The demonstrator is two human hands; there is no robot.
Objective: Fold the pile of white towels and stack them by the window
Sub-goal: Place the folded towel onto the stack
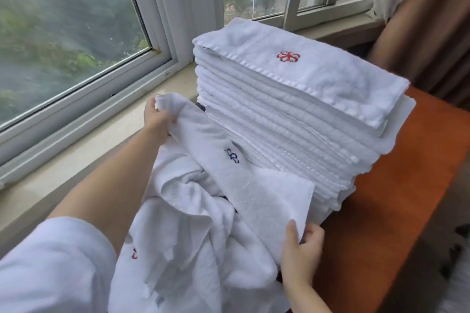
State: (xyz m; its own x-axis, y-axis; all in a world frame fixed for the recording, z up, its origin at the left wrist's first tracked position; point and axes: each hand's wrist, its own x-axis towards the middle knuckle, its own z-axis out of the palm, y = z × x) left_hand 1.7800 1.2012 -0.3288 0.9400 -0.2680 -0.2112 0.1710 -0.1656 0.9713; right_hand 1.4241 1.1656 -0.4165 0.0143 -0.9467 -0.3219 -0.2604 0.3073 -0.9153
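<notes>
Left hand pinches the far corner of a white terry towel with a dark blue embroidered emblem; right hand pinches its near corner — both grips closed on the cloth, stretched above the loose heap of unfolded white towels. Tall stack of folded white towels stands on the orange-brown wooden worktop, just beside the window.

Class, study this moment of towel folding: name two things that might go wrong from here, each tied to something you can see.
1. The stack is tall and its edges are uneven; another towel on top might tip it.
2. Both hands, left and right, hold the towel above the loose pile; it may snag or fold crooked.
</notes>
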